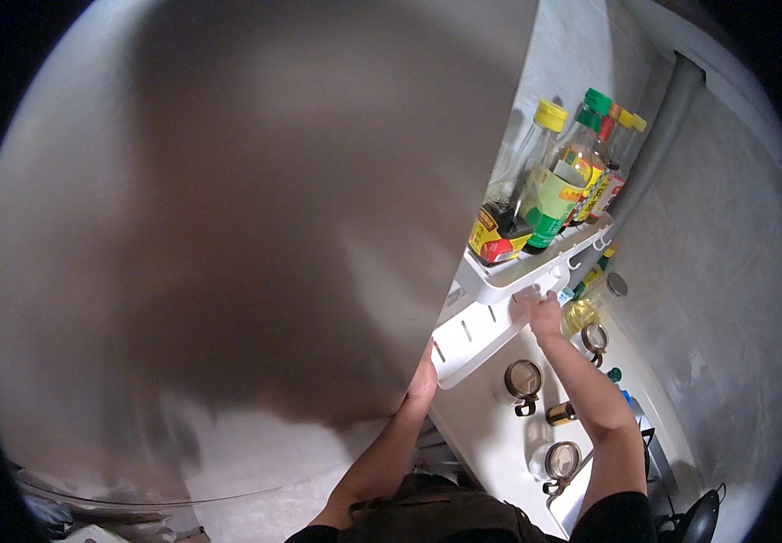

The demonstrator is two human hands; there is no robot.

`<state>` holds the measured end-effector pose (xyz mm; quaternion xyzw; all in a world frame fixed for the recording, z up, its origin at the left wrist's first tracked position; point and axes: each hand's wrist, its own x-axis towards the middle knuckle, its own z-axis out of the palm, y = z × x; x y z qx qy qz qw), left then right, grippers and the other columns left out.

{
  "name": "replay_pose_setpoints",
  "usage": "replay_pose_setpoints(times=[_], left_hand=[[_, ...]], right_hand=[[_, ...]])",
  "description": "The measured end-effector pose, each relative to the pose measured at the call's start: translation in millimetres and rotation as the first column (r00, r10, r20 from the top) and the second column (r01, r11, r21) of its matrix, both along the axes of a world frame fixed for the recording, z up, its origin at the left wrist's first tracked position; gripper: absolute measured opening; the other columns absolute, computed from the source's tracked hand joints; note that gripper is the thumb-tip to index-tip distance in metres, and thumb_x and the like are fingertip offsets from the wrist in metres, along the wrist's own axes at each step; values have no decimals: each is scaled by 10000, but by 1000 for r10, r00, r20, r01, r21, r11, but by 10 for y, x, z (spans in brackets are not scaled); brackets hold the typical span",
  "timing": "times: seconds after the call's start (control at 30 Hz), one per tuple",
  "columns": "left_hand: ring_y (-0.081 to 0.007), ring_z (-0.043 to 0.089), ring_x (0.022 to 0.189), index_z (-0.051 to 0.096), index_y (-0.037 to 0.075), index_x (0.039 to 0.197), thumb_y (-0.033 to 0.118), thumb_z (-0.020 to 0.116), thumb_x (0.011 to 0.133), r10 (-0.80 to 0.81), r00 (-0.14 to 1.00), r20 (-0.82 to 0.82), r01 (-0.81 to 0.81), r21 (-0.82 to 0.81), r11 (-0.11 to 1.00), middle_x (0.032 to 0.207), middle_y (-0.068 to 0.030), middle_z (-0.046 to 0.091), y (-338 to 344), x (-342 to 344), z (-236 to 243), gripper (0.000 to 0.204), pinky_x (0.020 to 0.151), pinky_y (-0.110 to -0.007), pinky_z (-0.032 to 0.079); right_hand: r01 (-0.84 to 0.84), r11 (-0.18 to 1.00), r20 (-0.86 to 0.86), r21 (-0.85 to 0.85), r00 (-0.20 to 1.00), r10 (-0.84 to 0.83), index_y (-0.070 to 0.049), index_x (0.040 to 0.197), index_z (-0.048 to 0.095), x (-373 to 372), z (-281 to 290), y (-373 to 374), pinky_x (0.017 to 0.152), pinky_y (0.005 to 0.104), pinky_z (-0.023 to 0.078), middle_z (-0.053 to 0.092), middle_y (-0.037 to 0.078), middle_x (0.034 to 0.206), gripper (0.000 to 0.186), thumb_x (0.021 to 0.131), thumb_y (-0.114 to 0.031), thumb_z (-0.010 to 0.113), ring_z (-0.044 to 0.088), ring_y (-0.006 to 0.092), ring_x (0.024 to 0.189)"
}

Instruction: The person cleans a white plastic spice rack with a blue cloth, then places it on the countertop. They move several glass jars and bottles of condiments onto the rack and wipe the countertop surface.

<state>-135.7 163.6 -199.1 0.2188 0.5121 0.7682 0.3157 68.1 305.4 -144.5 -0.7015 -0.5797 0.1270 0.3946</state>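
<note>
**Hands at the white wall rack beside the steel panel**

A broad brushed-steel panel point(228, 226) filled the left and centre of the view, its surface blurred. The person's left hand point(424, 378) lay against the panel's lower right edge, just beside the corner of the rack's lower tier; whether its fingers were curled or flat could not be told. To the right, a white two-tier rack point(499, 281) hung on the wall. Its upper tier held a row of bottles: a dark sauce bottle with a yellow cap point(510, 195), a green-labelled bottle with a green cap point(558, 185), and further bottles behind them. The right hand point(540, 312) reached up to the underside of the upper tier, fingers bent against its front rim; a firm grip could not be confirmed. A bottle of yellow oil point(585, 308) stood just right of that hand. Below, on the white counter point(490, 434), stood three glass jars with latched lids point(523, 380), well apart from both hands.
</note>
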Motion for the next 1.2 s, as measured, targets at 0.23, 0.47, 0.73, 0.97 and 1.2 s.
replay_pose_setpoints(times=[0.23, 0.47, 0.73, 0.97, 1.2], left_hand=[[-156, 454, 945, 356, 55, 1129, -45, 611, 767, 69, 988, -137, -71, -14, 997, 1023, -65, 438, 151, -23, -414, 454, 816, -288, 397], [-164, 465, 966, 331, 64, 1146, -29, 614, 774, 91, 988, -125, -93, -16, 996, 1055, -83, 464, 293, -31, -671, 476, 835, -298, 400], [-207, 431, 1101, 220, 16, 1301, 76, 591, 839, -32, 989, -147, 24, -58, 998, 1203, -129, 443, 136, 1, -423, 595, 959, -325, 331], [-225, 387, 1158, 358, -25, 1270, 263, 421, 938, -238, 947, -214, 183, -250, 951, 1281, -146, 408, -270, -15, 69, 444, 991, -317, 280], [-198, 447, 1098, 368, -25, 1273, 278, 418, 943, -101, 960, -261, 46, -208, 977, 1230, -140, 467, -15, -43, -367, 451, 949, -309, 333]], right_hand=[[159, 987, -21, -31, 987, -159, 32, 1146, 377, 146, -283, 94, 404, 358, 487, 565, 161, 739, 547, 739, -209, 652, 571, 273, 527], [-212, 907, -666, -365, 740, -95, 40, 895, 526, 2, 150, -172, 297, 321, 425, 551, 118, 610, 203, 830, -152, 527, 509, 209, 383], [-212, 921, -651, -326, 757, -57, 64, 872, 514, 28, -75, -101, 300, 322, 443, 545, 146, 626, 165, 828, -89, 470, 532, 218, 404], [-164, 933, -677, -320, 728, -104, 39, 814, 526, -64, -64, -108, 330, 346, 441, 536, 119, 585, 175, 837, -129, 481, 510, 214, 398], [-210, 935, -733, -286, 677, -72, 13, 839, 515, -155, 65, -86, 350, 318, 432, 528, 95, 587, 205, 856, -188, 483, 495, 180, 404]])
